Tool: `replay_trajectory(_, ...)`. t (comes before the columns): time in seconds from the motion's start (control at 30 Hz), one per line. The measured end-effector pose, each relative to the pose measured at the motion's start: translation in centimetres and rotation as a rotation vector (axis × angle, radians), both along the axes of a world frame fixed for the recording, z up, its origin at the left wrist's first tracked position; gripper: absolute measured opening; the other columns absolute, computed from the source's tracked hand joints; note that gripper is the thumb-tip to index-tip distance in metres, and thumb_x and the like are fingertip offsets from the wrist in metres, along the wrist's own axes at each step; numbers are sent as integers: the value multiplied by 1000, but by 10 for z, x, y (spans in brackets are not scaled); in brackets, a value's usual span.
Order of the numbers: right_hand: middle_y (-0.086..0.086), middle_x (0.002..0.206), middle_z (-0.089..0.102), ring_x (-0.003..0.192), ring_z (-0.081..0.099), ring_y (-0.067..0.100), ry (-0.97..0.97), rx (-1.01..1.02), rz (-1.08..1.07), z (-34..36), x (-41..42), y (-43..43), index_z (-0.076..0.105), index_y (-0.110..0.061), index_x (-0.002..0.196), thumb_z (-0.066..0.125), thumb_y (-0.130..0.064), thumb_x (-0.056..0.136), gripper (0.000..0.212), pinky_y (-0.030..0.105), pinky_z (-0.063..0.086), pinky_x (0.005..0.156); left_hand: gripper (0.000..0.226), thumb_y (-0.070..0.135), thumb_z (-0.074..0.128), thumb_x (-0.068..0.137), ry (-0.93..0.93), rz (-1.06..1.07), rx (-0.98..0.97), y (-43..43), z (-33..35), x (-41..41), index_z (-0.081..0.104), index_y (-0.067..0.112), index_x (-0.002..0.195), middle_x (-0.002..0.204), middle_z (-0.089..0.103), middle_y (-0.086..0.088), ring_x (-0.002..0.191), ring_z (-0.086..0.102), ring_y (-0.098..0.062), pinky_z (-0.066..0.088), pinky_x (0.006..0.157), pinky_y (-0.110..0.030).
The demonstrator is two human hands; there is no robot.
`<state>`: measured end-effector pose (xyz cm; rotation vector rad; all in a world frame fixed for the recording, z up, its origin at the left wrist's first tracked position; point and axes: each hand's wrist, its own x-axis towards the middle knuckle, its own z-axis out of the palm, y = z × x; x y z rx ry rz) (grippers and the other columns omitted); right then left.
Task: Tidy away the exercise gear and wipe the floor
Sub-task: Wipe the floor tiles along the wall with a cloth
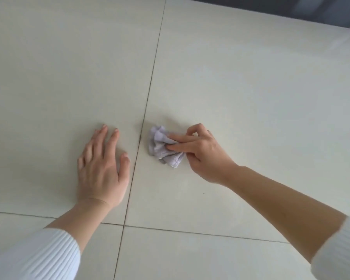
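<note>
A small crumpled pale lilac cloth (162, 145) lies bunched on the cream tiled floor (240, 87), just right of a dark grout line. My right hand (200, 153) pinches the cloth's right side with fingers and thumb and presses it against the tile. My left hand (102, 166) rests flat on the floor to the left of the grout line, fingers spread, holding nothing. No exercise gear is in view.
Grout lines (148, 102) cross the floor, one running from the top centre down, one across near the bottom. A dark blurred edge (291, 11) borders the floor at the top right. White ribbed sleeves (38, 257) cover both forearms near the bottom corners.
</note>
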<state>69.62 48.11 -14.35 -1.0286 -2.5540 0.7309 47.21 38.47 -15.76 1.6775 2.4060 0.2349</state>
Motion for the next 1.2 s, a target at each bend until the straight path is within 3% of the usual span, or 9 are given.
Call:
replay_trajectory(0.07,-18,128,60,92,39,19,-37,0,-33,1,33,7,72,-25,111,40,7,78,56,31,45,85,61,43,29,88,-5,-2,-3,0,0,-1,31,24,145,158,21,0,141,22,-24,28,106,-46)
replay_trajectory(0.17,-1,126,63,98,45,23,0,-68,-530,6,77,40,69,-19,117,42,8,82,52,14,41,87,60,42,30,87,-12,3,2,0,-1,-3,32,24,145,157,22,-1,141,22,-25,28,106,-48)
replay_trajectory(0.27,19,110,62,103,52,35,168,-192,-1060,8,101,58,70,-14,113,35,2,82,50,30,44,78,60,42,30,87,-13,-3,11,0,-2,-4,32,25,145,158,22,0,141,22,-25,26,107,-48)
replay_trajectory(0.37,-5,81,42,98,38,25,140,-119,-1225,6,80,34,67,-21,112,34,-2,79,51,21,36,82,60,42,30,88,-30,-17,43,-1,-2,-4,33,23,145,157,23,-1,141,23,-25,25,108,-48)
replay_trajectory(0.47,-13,103,61,93,29,21,58,27,-1034,-3,50,-22,64,-22,122,30,-4,74,61,34,39,95,60,41,30,88,-33,-44,82,-1,-3,-4,34,21,144,157,24,-3,141,22,-25,25,108,-48)
replay_trajectory(0.6,-19,138,51,91,27,14,45,20,-807,-11,28,-106,61,-28,127,30,-5,76,64,34,40,92,65,46,34,86,-61,-106,104,-3,-5,-9,35,16,144,157,24,-7,141,21,-29,22,110,-49)
replay_trajectory(0.93,-25,138,45,90,35,19,48,23,-266,-7,-57,-316,61,-30,121,42,-1,81,53,32,48,75,73,49,19,89,-67,-545,28,-90,-6,-79,31,6,147,156,24,-14,144,20,-27,12,115,-34)
replay_trajectory(1.1,-17,139,49,95,44,19,-97,155,144,-3,-47,-315,60,-29,123,41,-4,81,53,29,51,77,71,46,19,90,31,-359,37,-115,-3,-142,34,3,145,152,27,-23,140,25,-39,19,115,-45)
replay_trajectory(1.2,-14,139,51,92,45,23,-149,222,9,-5,-34,-255,62,-26,125,37,1,77,60,32,52,76,70,45,19,91,46,-230,34,-133,-10,-164,34,2,144,151,28,-26,139,25,-40,18,115,-47)
